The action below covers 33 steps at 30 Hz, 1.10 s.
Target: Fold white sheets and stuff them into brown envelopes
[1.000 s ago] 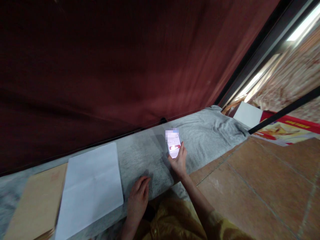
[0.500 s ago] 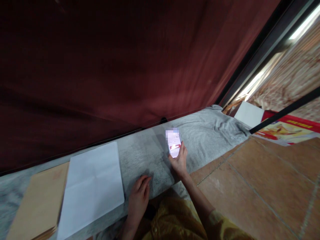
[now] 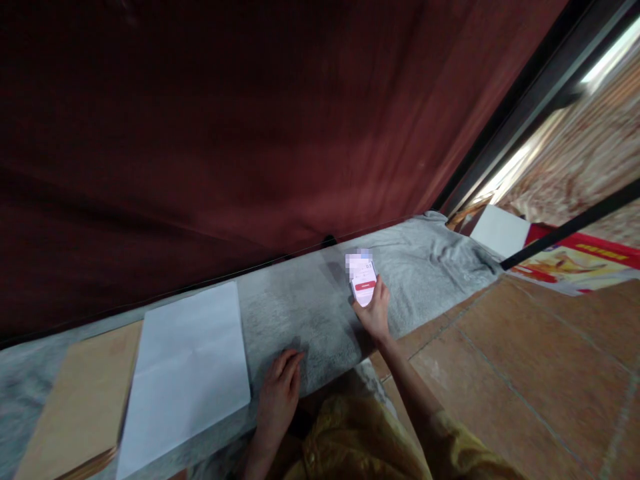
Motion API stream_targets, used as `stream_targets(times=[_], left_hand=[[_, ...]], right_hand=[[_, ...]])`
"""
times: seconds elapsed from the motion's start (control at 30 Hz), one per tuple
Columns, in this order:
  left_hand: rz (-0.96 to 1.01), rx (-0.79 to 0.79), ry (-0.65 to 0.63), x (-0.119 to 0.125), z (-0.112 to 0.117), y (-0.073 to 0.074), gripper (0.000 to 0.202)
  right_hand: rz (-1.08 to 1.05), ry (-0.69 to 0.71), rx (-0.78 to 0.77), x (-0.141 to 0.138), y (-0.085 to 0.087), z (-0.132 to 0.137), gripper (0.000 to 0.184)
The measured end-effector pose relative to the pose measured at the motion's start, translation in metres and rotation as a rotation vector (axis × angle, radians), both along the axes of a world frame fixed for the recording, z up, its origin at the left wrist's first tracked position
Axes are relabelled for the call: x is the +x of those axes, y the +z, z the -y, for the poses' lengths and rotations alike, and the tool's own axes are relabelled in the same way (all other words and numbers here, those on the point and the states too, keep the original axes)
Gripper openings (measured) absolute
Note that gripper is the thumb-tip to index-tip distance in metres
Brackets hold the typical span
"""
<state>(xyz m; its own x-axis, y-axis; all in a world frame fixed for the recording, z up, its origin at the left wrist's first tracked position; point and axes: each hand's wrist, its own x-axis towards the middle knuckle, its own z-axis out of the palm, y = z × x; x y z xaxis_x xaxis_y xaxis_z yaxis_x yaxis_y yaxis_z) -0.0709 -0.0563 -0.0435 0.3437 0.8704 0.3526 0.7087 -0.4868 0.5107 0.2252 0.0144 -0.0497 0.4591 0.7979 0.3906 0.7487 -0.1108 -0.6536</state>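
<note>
A smartphone (image 3: 364, 281) with a lit screen is held in my right hand (image 3: 374, 313), thumb on one side and fingers along the other. The screen has a red button on a pale page; its upper part is blurred out. The phone is over the grey cloth (image 3: 295, 307). My left hand (image 3: 281, 387) rests at the near edge of that cloth, fingers curled together, with nothing visible in them. To its left lies a stack of white paper (image 3: 190, 373), and beyond that a stack of brown envelopes (image 3: 87, 393).
A dark red curtain (image 3: 225, 147) hangs behind the cloth-covered surface. At right, a black bar (image 3: 570, 227) slants past a red printed box (image 3: 590, 260) and a white panel (image 3: 500, 230). Brown floor tiles (image 3: 505, 353) lie below.
My right hand has moved a little to the right and farther away with the phone. The screen's number looks different. My left hand has stayed put.
</note>
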Motion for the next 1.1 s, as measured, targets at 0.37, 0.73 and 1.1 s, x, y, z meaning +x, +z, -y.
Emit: stream_targets(times=[0.37, 0.73, 1.1], left_hand=[[-0.013, 0.016, 0.005, 0.001, -0.001, -0.001, 0.03], [-0.029, -0.019, 0.02, -0.001, 0.0, -0.004, 0.03], [0.052, -0.034, 0.029, -0.019, 0.008, 0.027, 0.029]], right_hand=[[0.07, -0.051, -0.033, 0.038, -0.006, 0.0, 0.09], [0.056, -0.036, -0.063, 0.037, -0.006, 0.002, 0.091], [0.06, -0.033, -0.151, 0.076, -0.004, -0.013, 0.093]])
